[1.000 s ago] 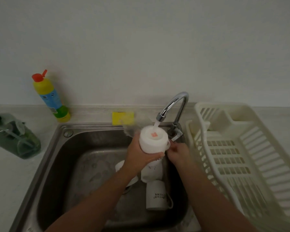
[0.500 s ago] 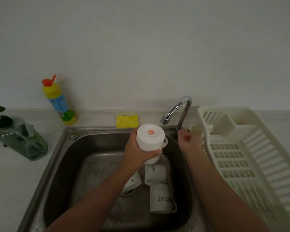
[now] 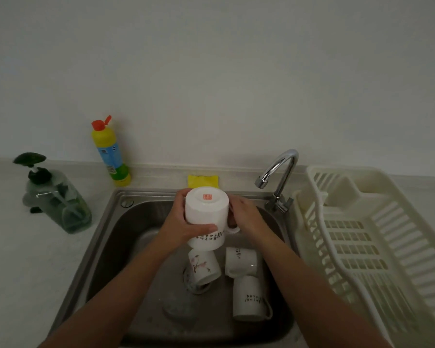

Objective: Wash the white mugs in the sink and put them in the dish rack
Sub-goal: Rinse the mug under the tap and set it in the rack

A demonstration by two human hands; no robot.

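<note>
I hold a white mug (image 3: pixel 207 212) upside down over the steel sink (image 3: pixel 106 237), its base with a red stamp facing me. My left hand (image 3: pixel 183 222) wraps around its left side and front. My right hand (image 3: pixel 244 216) grips it at the handle side. Three more white mugs lie in the basin: one with a flower print (image 3: pixel 202 268), one on its side (image 3: pixel 240 262), and one with dark lettering (image 3: pixel 250 298). The cream dish rack (image 3: pixel 377 247) stands to the right of the sink with nothing in it. No water runs from the tap (image 3: pixel 278 172).
A yellow sponge (image 3: pixel 202 180) lies behind the sink. A yellow and green detergent bottle (image 3: pixel 109 151) stands at the wall on the left. A green soap pump bottle (image 3: pixel 58 197) sits on the counter further left.
The water has stopped running. My right hand left the tap lever and came onto the mug's handle side. The mug moved slightly left, away from the spout.
</note>
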